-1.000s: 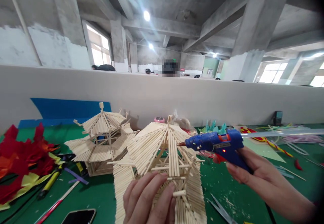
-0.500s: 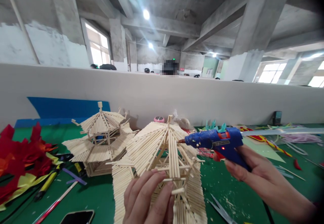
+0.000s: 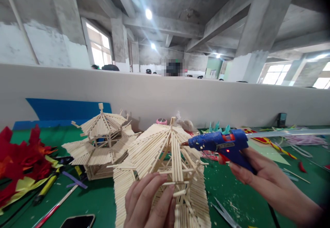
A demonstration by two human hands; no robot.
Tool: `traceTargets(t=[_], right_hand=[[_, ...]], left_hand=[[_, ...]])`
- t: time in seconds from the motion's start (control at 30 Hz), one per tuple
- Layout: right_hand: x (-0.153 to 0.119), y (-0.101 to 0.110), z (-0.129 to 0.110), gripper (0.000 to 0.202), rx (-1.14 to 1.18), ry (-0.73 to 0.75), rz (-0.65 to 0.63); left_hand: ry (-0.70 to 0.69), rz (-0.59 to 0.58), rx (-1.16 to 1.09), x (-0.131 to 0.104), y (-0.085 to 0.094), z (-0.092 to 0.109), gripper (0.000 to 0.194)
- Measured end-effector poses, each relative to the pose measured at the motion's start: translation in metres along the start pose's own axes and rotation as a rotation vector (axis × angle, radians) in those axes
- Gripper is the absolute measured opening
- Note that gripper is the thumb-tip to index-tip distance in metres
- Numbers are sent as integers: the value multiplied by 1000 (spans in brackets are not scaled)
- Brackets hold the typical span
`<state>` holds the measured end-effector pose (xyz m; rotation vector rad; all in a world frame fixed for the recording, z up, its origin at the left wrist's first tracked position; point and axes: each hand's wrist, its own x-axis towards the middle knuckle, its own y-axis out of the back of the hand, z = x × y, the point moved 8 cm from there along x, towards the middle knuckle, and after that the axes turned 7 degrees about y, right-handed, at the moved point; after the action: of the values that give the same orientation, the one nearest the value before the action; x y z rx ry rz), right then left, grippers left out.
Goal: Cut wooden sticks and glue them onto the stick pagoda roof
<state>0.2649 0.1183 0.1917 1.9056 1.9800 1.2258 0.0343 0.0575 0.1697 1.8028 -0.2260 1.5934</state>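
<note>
Two hands at the wooden stick model (image 3: 146, 149), lower centre of the frame, with a blue glue gun (image 3: 218, 142).
The right hand (image 3: 268, 181), at lower right, is closed around the handle of the glue gun; its nozzle is at the roof sticks, but I cannot tell if it touches them. The left hand (image 3: 149, 202), at bottom centre, has its fingers bent against the front of the model; the palm is hidden, so I cannot tell if it pinches a stick. The bottom edge cuts this hand, the model, the phone (image 3: 78, 221) and the scissors (image 3: 224, 214). The clear glue stick (image 3: 286, 132) goes out at right. Pixel blocks cover a head at upper centre. The label on the gun and the small red sign (image 3: 186, 70) are too small for reading.
</note>
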Motion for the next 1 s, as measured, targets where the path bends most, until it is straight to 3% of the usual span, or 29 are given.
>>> traceTargets(t=[0.57,0.73,1.0], right_hand=[[-8,3,0,38,58,-15,19],[-9,-1,-1,43,96,2,-95],[-13,9,18,41,-66,-54,-141]], left_hand=[[33,-4,-13,2,-1,1,27],[53,-4,-27,1,-2,1,27],[24,-19,-30,2,-1,3,27]])
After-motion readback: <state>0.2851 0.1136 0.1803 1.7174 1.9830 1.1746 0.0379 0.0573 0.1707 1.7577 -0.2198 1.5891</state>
